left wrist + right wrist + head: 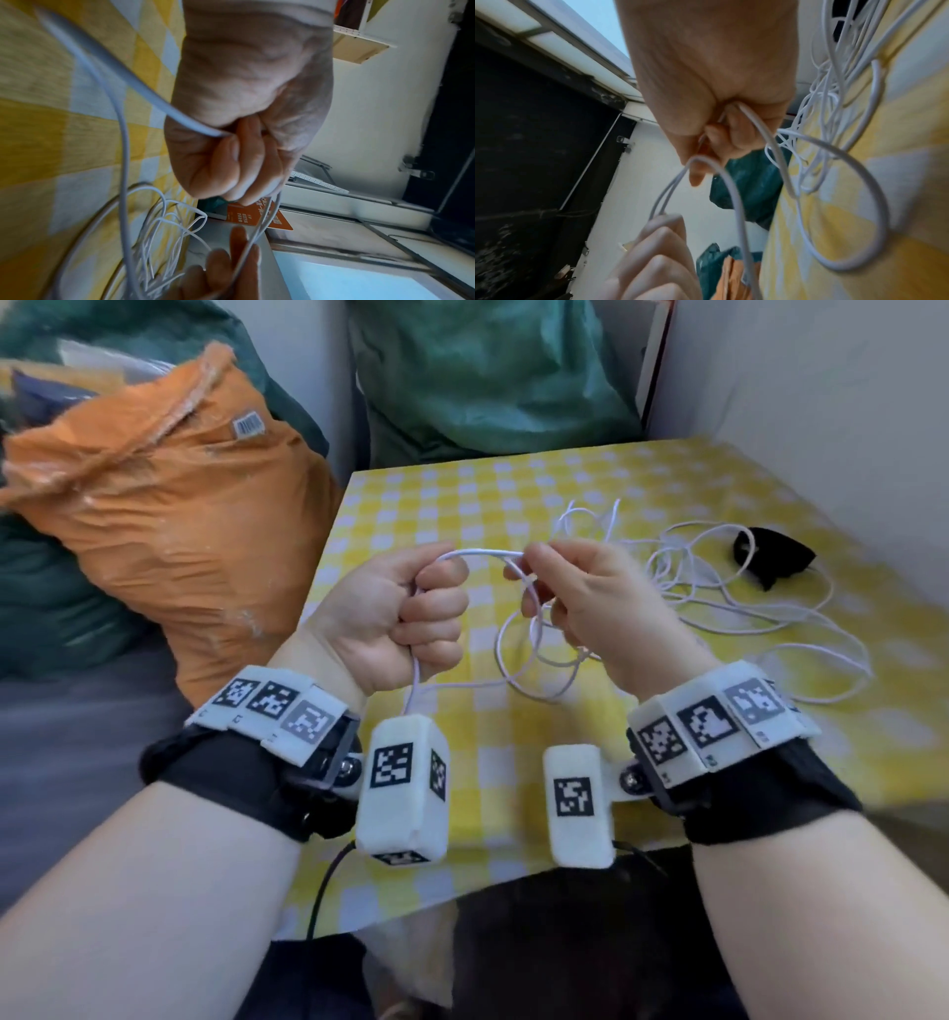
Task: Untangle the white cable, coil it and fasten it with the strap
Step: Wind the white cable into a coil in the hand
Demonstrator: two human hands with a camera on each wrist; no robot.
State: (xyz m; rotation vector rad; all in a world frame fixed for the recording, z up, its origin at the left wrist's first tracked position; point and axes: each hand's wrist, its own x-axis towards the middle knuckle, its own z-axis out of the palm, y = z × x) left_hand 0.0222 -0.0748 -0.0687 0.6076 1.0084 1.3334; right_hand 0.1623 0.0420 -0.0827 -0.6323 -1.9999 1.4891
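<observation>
Both hands up over the checked yellow surface [642, 762]: the left hand [390, 613] fists around the thin white cable [719, 608], the right hand [580, 603] pinches the same strand. Behind the right hand, the cable sprawls in loose, tangled loops, reaching the black strap [770, 554]. The orange bag [169, 531] carries a barcode sticker, unreadable.

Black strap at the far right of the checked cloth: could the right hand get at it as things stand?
Probably not yet. The right hand pinches the thin white cable, and a cable strand crosses the black fabric strap. Nothing else blocks the way over the yellow checked cloth.
</observation>
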